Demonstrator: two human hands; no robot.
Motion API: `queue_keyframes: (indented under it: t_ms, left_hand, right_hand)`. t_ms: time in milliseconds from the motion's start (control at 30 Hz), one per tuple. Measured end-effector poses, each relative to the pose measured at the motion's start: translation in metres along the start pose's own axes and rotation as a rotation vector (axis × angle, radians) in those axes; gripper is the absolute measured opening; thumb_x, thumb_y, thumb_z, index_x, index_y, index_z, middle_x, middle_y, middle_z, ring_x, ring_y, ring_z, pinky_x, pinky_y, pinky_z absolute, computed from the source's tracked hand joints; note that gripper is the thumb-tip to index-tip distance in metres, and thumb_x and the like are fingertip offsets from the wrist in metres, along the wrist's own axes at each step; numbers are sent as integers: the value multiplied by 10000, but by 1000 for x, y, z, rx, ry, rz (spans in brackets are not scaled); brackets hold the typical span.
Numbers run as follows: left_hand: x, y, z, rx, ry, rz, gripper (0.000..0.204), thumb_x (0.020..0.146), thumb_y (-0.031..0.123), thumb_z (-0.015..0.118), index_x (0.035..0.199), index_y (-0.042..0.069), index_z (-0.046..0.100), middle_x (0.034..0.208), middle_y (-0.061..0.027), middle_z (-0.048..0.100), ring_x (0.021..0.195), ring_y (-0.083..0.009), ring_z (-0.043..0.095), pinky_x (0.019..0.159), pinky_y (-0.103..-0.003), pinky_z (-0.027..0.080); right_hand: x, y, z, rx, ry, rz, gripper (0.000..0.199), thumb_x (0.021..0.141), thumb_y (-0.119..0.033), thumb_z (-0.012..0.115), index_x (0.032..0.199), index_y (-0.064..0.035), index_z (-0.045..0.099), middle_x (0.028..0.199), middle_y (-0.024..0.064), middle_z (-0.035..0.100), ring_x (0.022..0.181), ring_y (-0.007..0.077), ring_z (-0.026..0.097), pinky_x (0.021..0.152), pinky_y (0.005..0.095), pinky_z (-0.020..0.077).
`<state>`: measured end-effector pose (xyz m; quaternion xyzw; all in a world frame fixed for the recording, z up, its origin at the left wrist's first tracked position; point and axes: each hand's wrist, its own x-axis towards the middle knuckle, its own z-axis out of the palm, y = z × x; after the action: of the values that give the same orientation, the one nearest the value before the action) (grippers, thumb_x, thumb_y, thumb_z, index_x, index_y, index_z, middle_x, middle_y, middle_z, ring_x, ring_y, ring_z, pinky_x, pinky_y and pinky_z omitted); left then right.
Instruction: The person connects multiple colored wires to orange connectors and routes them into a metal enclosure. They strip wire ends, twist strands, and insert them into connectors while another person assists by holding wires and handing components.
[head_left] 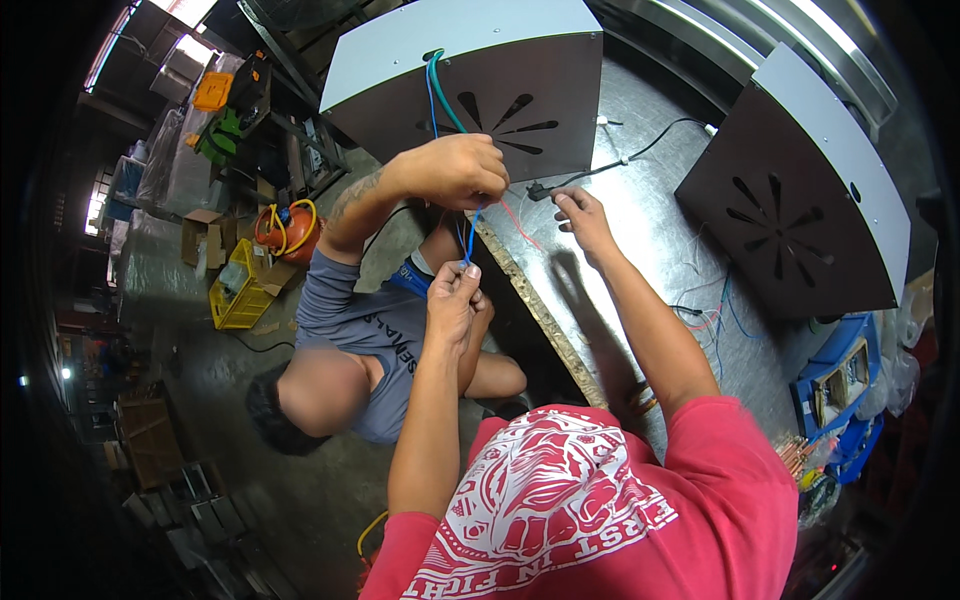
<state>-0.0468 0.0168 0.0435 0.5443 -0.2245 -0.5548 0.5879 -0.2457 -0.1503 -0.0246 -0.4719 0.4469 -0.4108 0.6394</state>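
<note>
My left hand (pixel 455 303) is closed in a pinch on thin blue wires (pixel 470 243), which run up toward a co-worker's hand (pixel 462 170). That hand is closed around the upper part of the wires, just below the teal and blue leads (pixel 443 92) coming out of a metal housing (pixel 520 110). My right hand (pixel 587 224) is over the steel table, fingers apart and slightly curled, with nothing visible in it. Close to its fingertips lies a black plug (pixel 538 190) on a black cord. A thin red wire (pixel 520 226) hangs between the two hands.
The steel table (pixel 650 225) carries a second housing (pixel 790 200) at right, loose wires (pixel 715 315) beside it. A blue bin (pixel 840 375) sits at the far right. The co-worker (pixel 365 345) crouches at left, near an orange gas cylinder (pixel 290 235) and yellow crate (pixel 233 285).
</note>
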Motion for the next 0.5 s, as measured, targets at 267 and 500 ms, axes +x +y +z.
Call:
queue_keyframes:
  t_ms: [267,500]
  left_hand:
    - [-2,1,2,-14,-16,-11,128,986,180,680,1019,103,582,799,42,541,660,-64,506,595,-235,460]
    - [-5,-1,2,-29,-5,-12,144,975,193,698,1012,115,582,782,50,530,651,-62,500,593,-236,458]
  right_hand:
    - [1,29,-15,-182,18,12,318,981,-308,595,1050,-12,690,905,74,689,785,152,608,717,306,508]
    - [-52,82,-28,-1020,-50,62,287,949,-265,527,994,-23,675,990,231,704,965,436,661,856,511,513]
